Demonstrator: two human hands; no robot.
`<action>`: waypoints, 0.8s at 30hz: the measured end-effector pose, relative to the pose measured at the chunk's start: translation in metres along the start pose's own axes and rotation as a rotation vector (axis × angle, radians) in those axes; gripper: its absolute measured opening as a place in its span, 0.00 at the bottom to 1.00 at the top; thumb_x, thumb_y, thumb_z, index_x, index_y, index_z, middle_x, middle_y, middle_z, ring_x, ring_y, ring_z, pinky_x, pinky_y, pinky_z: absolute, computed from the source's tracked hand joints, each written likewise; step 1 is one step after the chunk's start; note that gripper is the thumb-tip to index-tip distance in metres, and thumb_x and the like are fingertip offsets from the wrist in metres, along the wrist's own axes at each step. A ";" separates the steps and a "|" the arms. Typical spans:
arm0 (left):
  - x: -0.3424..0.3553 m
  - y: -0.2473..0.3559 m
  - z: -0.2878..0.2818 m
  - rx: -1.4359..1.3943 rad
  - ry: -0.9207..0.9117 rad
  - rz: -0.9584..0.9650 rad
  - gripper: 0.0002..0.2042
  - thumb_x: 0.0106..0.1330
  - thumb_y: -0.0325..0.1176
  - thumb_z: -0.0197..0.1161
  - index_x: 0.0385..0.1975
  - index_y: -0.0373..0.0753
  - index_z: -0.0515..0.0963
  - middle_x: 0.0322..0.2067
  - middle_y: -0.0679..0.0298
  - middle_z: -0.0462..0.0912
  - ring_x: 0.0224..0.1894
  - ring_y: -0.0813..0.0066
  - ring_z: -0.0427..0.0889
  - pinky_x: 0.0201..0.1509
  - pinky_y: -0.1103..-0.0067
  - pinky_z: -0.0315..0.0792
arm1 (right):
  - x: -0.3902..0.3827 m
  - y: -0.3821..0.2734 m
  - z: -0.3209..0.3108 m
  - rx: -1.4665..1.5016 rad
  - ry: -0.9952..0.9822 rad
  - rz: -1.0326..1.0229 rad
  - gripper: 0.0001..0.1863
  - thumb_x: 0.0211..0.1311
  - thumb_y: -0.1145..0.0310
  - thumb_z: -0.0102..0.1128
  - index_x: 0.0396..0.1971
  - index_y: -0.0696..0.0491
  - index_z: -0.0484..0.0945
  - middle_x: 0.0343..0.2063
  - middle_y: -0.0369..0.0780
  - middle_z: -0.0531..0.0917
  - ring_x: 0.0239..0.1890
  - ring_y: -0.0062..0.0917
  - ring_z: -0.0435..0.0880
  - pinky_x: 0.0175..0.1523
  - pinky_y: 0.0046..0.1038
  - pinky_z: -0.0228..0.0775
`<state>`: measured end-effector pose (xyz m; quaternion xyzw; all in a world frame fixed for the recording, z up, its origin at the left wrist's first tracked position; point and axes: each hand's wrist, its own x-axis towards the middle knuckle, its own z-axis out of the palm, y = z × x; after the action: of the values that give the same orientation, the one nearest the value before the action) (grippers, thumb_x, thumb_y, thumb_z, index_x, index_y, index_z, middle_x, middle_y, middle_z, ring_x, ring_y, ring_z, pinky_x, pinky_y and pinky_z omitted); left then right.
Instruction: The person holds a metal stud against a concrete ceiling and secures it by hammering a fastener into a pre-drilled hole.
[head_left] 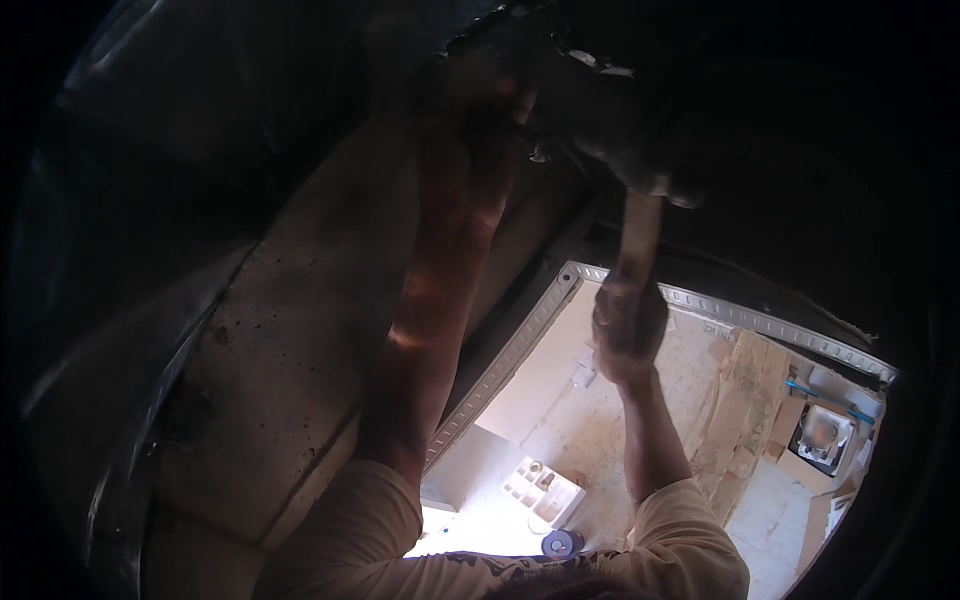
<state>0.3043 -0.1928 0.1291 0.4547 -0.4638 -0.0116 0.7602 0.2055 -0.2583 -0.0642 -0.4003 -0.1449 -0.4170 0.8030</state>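
The right hand (631,322) is clenched around the pale handle of a hammer (641,228), which stands nearly upright, its head blurred in the gloom. The left hand (490,125) reaches up into the dark ahead; whether it grips anything, I can't tell. Around the right forearm runs the opening's metal edging (735,310); through it I see a white compartment tray (541,492), a dark can (562,543) just beside it, and an opened cardboard box (788,425).

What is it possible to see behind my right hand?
Behind the right hand, the metal frame shows on both sides, with the pale floor farther below. Whatever lies directly behind the hand is covered.
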 end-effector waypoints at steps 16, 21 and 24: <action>-0.001 0.010 -0.004 -0.056 -0.001 0.049 0.10 0.70 0.31 0.44 0.38 0.35 0.73 0.39 0.53 0.78 0.45 0.57 0.77 0.63 0.54 0.61 | -0.014 -0.039 -0.006 0.207 0.007 -0.069 0.25 0.63 0.43 0.50 0.30 0.54 0.69 0.14 0.36 0.65 0.13 0.18 0.59 0.18 0.21 0.52; -0.001 0.015 0.001 0.007 0.030 0.075 0.09 0.69 0.32 0.46 0.38 0.37 0.74 0.37 0.55 0.79 0.45 0.58 0.77 0.63 0.55 0.60 | -0.022 -0.044 0.006 0.302 0.034 -0.310 0.16 0.60 0.55 0.57 0.29 0.53 0.68 0.12 0.34 0.64 0.16 0.21 0.64 0.25 0.24 0.58; -0.003 0.008 0.001 -0.086 0.027 0.004 0.08 0.68 0.30 0.48 0.39 0.37 0.74 0.37 0.57 0.79 0.45 0.60 0.77 0.62 0.57 0.62 | -0.010 0.018 0.016 -0.065 -0.102 0.074 0.20 0.64 0.51 0.54 0.28 0.54 0.67 0.11 0.29 0.63 0.13 0.11 0.61 0.17 0.19 0.52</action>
<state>0.2985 -0.1871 0.1330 0.4210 -0.4535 -0.0238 0.7851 0.2149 -0.2343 -0.0691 -0.4517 -0.1571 -0.3707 0.7961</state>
